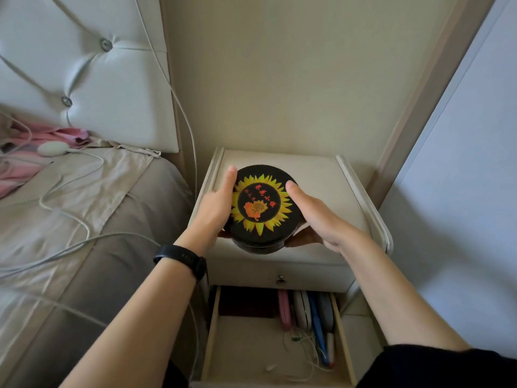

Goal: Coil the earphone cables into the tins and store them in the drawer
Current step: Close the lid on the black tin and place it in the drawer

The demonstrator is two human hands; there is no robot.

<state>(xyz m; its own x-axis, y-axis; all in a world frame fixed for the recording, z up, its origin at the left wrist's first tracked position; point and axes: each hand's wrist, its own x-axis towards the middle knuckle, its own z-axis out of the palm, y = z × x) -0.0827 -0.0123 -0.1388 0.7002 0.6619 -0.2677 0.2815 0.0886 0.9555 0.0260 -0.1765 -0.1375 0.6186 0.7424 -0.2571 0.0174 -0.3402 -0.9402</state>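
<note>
In the head view, the left hand (215, 208) and right hand (316, 217) clasp the sunflower tin (261, 204) from opposite sides over the nightstand (321, 175), probably to keep its lid seated. The drawer (212, 345) below stands open, seemingly ready for it.

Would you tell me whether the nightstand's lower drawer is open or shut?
Open: the lower drawer is pulled out, and its inside shows, with flat cases standing in it.
</note>
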